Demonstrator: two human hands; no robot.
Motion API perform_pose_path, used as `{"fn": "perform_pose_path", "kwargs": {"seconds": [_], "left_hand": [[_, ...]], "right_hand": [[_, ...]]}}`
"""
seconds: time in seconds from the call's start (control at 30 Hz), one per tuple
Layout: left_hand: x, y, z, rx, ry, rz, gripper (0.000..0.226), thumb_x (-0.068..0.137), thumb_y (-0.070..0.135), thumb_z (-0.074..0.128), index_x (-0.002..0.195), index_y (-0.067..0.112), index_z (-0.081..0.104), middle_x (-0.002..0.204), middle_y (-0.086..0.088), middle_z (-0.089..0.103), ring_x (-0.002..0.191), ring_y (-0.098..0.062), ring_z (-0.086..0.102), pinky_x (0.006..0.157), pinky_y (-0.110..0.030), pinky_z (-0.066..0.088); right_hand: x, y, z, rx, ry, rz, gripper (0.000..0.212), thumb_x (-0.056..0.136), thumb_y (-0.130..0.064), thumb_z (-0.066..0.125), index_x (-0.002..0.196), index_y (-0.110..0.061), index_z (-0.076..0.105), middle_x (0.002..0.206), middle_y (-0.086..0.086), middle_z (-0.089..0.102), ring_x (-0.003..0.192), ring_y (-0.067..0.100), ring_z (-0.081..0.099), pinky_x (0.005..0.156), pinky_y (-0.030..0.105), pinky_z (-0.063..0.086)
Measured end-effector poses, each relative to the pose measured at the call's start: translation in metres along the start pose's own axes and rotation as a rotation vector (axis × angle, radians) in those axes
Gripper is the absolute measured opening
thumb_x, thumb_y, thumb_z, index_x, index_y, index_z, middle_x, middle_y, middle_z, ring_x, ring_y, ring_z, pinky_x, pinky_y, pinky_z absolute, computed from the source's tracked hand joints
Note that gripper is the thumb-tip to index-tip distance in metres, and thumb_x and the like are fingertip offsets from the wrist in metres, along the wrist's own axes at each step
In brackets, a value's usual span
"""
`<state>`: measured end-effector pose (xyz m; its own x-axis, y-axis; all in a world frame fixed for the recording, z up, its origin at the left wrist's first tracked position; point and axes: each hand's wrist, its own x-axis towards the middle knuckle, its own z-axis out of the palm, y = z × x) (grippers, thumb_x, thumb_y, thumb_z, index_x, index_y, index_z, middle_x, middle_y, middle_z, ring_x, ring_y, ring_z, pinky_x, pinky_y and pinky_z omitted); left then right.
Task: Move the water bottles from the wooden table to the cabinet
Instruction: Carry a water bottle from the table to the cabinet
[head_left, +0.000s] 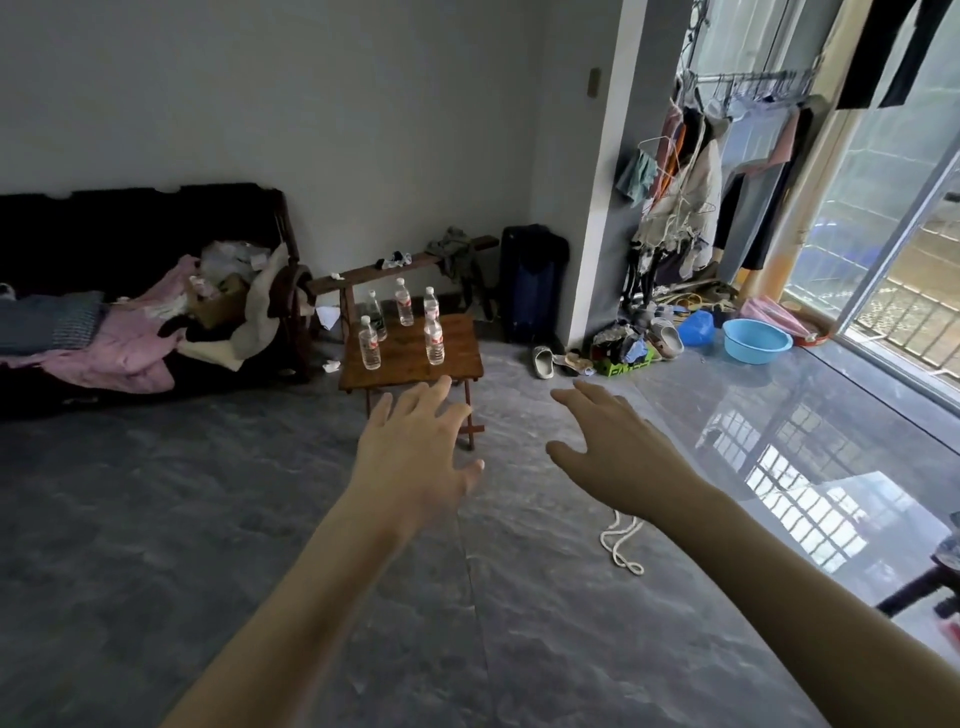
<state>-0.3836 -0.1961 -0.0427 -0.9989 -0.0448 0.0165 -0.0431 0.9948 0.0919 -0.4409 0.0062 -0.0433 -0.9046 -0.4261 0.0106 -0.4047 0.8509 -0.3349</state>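
Several clear water bottles with red-and-white labels stand upright on a small wooden table (457, 364) ahead of me. The nearest are a front left bottle (370, 344) and a front right bottle (434, 340); others (403, 303) stand behind them. My left hand (415, 447) reaches forward with spread fingers, short of the table's near edge and holding nothing. My right hand (613, 447) is stretched out beside it over the floor, fingers straight, also empty. No cabinet is in view.
A dark sofa (130, 234) piled with clothes stands at the left. A wooden bench (363, 273) and a dark suitcase (532, 283) are behind the table. Shoes, a blue basin (756, 340) and a clothes rack (691, 208) are at the right. A white rope (621, 545) lies on the floor.
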Motion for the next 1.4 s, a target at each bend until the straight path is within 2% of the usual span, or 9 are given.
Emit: {"fn": "perform_pose_path", "kwargs": {"seconds": [0.27,0.6,0.77,0.87,1.13,1.27,1.4], "left_hand": [[0.124,0.017,-0.003,0.029,0.062,-0.024,0.067,0.094,0.056,0.052,0.153,0.031,0.032,0.168,0.000,0.015,0.154,-0.020,0.014,0.125,-0.045,0.013],[0.234,0.002,0.004,0.055,0.032,-0.101,0.065,0.094,0.056,0.053,0.151,0.031,0.034,0.167,0.002,0.018,0.152,-0.019,0.021,0.121,-0.042,0.021],[0.291,-0.031,0.014,0.053,-0.019,-0.133,0.068,0.096,0.056,0.052,0.155,0.031,0.028,0.169,0.002,0.010,0.155,-0.021,0.013,0.124,-0.045,0.015],[0.329,-0.060,0.015,0.060,-0.030,-0.145,0.071,0.096,0.056,0.051,0.157,0.031,0.024,0.169,0.001,0.007,0.156,-0.021,0.009,0.124,-0.046,0.010],[0.437,-0.150,0.005,0.033,-0.008,-0.181,0.067,0.097,0.054,0.051,0.155,0.032,0.027,0.169,-0.001,0.009,0.156,-0.023,0.008,0.125,-0.048,0.012],[0.480,-0.182,0.010,0.038,-0.044,-0.180,0.065,0.097,0.054,0.050,0.154,0.030,0.029,0.169,-0.002,0.009,0.156,-0.025,0.009,0.125,-0.048,0.013],[0.513,-0.208,0.016,0.049,-0.072,-0.171,0.065,0.098,0.053,0.050,0.154,0.029,0.030,0.169,-0.002,0.010,0.156,-0.025,0.009,0.125,-0.048,0.013]], "right_hand": [[0.117,0.056,-0.026,-0.008,-0.026,-0.057,0.060,0.097,-0.041,0.051,0.152,-0.027,0.031,0.162,-0.003,0.024,0.146,0.021,0.029,0.111,0.043,0.034],[0.237,0.086,-0.024,0.025,-0.070,-0.129,0.058,0.097,-0.041,0.051,0.151,-0.026,0.034,0.160,-0.003,0.026,0.145,0.020,0.028,0.110,0.039,0.034],[0.305,0.084,-0.014,0.004,-0.112,-0.150,0.060,0.097,-0.040,0.052,0.152,-0.027,0.033,0.160,-0.002,0.027,0.147,0.021,0.026,0.113,0.040,0.031],[0.355,0.075,-0.013,-0.021,-0.114,-0.165,0.059,0.096,-0.040,0.052,0.151,-0.027,0.034,0.158,0.000,0.032,0.144,0.024,0.031,0.112,0.041,0.033],[0.499,0.031,-0.019,-0.080,-0.121,-0.175,0.060,0.095,-0.042,0.051,0.150,-0.027,0.033,0.159,0.001,0.029,0.142,0.025,0.033,0.113,0.047,0.037],[0.543,0.025,-0.006,-0.063,-0.155,-0.148,0.057,0.095,-0.043,0.051,0.149,-0.028,0.036,0.154,-0.001,0.035,0.138,0.023,0.038,0.111,0.043,0.038],[0.582,0.026,0.005,-0.059,-0.185,-0.132,0.063,0.095,-0.046,0.052,0.152,-0.029,0.031,0.160,-0.003,0.028,0.143,0.021,0.033,0.114,0.042,0.034]]}}
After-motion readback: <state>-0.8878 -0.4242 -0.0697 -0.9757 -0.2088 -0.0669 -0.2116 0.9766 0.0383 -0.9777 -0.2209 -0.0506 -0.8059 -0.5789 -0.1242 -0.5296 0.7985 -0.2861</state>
